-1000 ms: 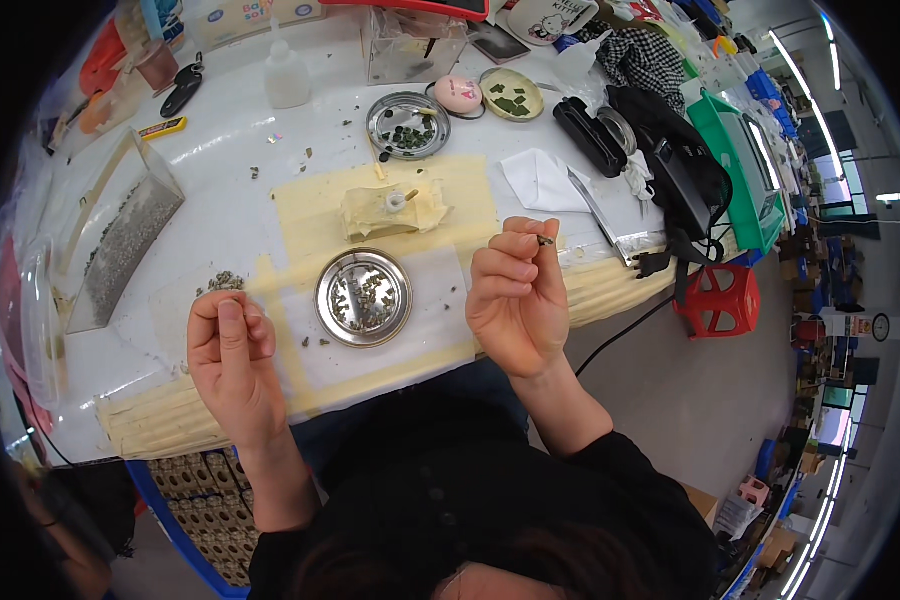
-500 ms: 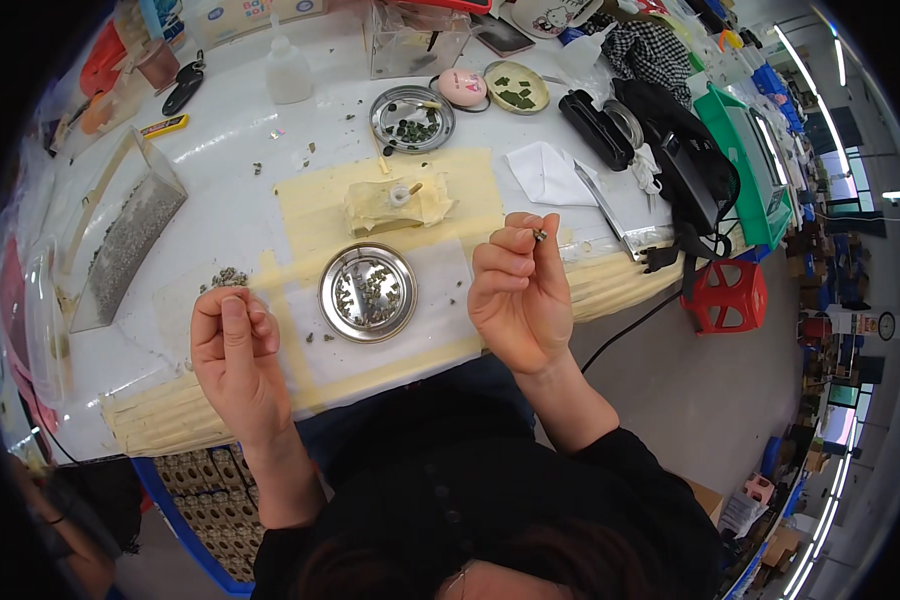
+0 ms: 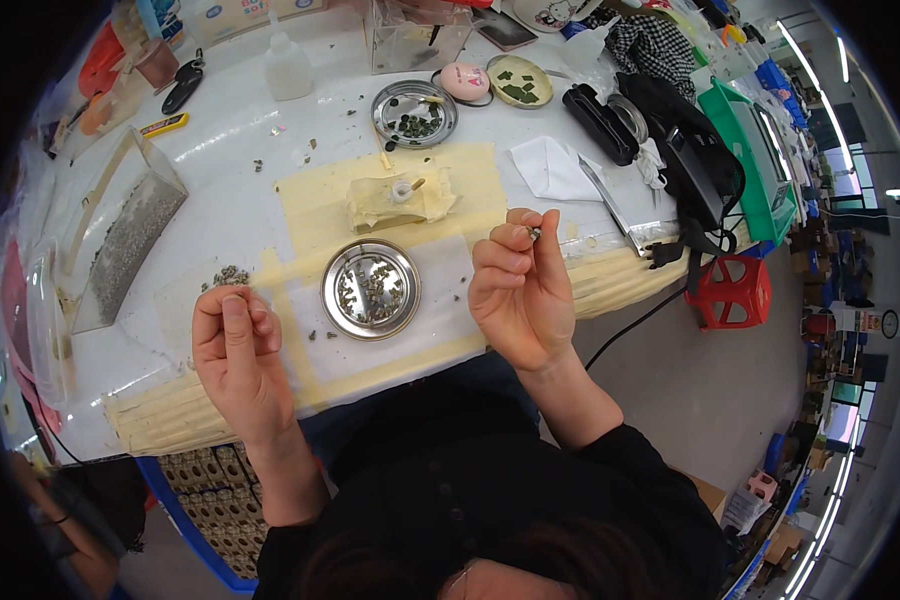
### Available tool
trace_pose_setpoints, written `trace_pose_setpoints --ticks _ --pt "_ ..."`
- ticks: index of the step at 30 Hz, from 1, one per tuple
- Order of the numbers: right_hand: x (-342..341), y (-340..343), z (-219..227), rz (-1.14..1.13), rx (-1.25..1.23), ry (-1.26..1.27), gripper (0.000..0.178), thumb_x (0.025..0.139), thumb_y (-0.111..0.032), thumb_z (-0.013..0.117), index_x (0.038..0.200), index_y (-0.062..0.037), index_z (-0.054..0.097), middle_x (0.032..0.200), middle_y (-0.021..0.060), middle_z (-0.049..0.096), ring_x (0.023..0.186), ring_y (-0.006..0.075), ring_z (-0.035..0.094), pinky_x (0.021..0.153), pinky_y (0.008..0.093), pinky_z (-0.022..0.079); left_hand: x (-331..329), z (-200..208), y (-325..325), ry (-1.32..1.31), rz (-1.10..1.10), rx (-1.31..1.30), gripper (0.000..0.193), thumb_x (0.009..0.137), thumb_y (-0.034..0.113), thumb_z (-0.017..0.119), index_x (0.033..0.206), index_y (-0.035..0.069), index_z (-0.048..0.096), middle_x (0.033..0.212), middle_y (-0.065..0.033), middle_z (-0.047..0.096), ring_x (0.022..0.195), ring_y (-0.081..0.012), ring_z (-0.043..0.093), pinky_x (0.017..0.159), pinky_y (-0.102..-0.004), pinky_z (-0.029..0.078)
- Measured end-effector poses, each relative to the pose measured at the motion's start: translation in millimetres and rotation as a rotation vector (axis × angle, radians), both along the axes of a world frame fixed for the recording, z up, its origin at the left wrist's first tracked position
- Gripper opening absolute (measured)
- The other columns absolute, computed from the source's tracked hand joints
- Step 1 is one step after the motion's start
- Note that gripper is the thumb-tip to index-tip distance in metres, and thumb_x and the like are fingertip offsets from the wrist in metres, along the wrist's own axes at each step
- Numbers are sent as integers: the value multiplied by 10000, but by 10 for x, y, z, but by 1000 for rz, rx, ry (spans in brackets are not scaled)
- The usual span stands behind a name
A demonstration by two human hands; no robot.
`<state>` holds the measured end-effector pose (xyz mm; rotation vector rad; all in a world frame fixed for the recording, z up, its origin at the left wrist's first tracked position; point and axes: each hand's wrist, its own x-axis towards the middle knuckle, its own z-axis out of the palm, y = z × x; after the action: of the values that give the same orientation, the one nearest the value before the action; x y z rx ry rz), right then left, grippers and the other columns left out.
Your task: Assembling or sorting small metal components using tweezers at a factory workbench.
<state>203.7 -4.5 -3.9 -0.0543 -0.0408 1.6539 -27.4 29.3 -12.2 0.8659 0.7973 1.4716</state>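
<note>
My right hand [image 3: 525, 295] is raised over the front right of the table, thumb and forefinger pinching a small dark metallic part [image 3: 534, 233]. My left hand [image 3: 236, 350] hovers at the front left with thumb and fingers pressed together; whatever they hold, if anything, cannot be made out. Between the hands sits a round silver tin [image 3: 415, 300] with many small metallic parts scattered in it. A loose pile of similar small parts [image 3: 232, 274] lies just beyond my left fingertips. Behind the tin is a tape-wrapped block [image 3: 368, 205] with a small whitish cup [image 3: 401, 191] on top.
Farther back are a metal dish [image 3: 375, 120] of dark green pieces and a shallow round lid [image 3: 544, 92] with green flakes. A clear tray [image 3: 82, 310] of grey granules stands left. Metal tweezers [image 3: 610, 205], a white cloth [image 3: 545, 170] and a black bag [image 3: 705, 190] lie right.
The small part between my right fingertips has shifted slightly leftward. My left hand keeps its pinch in nearly the same place. The whole view has moved very slightly.
</note>
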Motion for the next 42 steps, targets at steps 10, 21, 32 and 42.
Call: trace_pose_setpoints --ticks 10,21,32,42 --pt "9 4 -6 -50 57 -125 323 970 -363 351 979 -105 544 863 31 613 742 101 513 647 205 431 1 6 0 6 -2 1 119 945 121 467 956 23 532 820 -21 489 685 -63 396 567 -182 339" --pt "6 -1 -14 -50 69 -144 321 973 -364 341 971 -107 534 874 36 615 752 103 533 648 210 431 11 13 -1 -1 -5 -2 121 945 117 465 960 17 531 816 -20 485 685 -67 392 569 -187 338" --pt "-32 -57 220 -532 547 -1289 194 895 -214 558 893 -20 557 830 142 644 696 208 599 636 295 484 15 34 3 -14 37 -22 101 925 98 503 938 7 544 766 -32 520 643 -71 438 548 -183 365" --pt "-127 32 535 -768 1086 -2037 237 700 -200 731 831 -33 624 822 93 649 628 197 619 512 259 500 1 28 -2 0 8 -5 128 935 113 483 954 3 546 790 -29 501 678 -82 416 571 -195 346"
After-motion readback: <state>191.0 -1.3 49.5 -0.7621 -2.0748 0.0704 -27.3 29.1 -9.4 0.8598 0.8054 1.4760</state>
